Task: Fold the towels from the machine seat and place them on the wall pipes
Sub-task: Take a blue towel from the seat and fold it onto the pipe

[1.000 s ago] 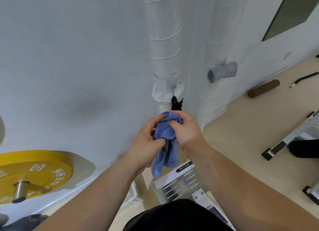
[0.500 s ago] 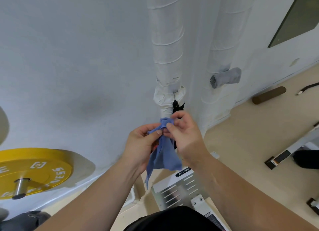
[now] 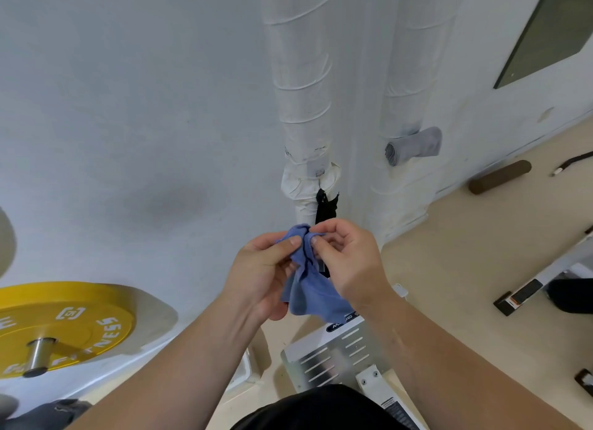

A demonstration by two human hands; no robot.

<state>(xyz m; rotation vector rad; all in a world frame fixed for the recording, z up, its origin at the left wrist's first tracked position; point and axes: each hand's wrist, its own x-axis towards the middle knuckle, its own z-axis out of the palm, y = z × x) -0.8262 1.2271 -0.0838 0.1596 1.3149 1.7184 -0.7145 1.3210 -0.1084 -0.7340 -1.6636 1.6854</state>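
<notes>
A small blue towel (image 3: 313,288) hangs crumpled between both hands in front of the wall. My left hand (image 3: 263,275) pinches its top edge with thumb and fingers, and my right hand (image 3: 349,262) pinches the same edge right beside it. Two white wrapped wall pipes rise behind: the left pipe (image 3: 301,86) directly beyond the towel, the right pipe (image 3: 414,76) further right. A rolled grey towel (image 3: 414,145) rests on a fitting of the right pipe. The machine seat is out of view.
A yellow weight plate (image 3: 61,327) on a steel bar sits at lower left. A black strap (image 3: 325,206) hangs by the left pipe. A white metal machine base (image 3: 333,356) lies below my hands. A brown roller (image 3: 499,181) and bench frame (image 3: 545,278) are on the floor at right.
The bunched towel has been loosened: my hands shifted from clutching it to pinching its top edge, and more cloth now hangs down. The view tilted slightly.
</notes>
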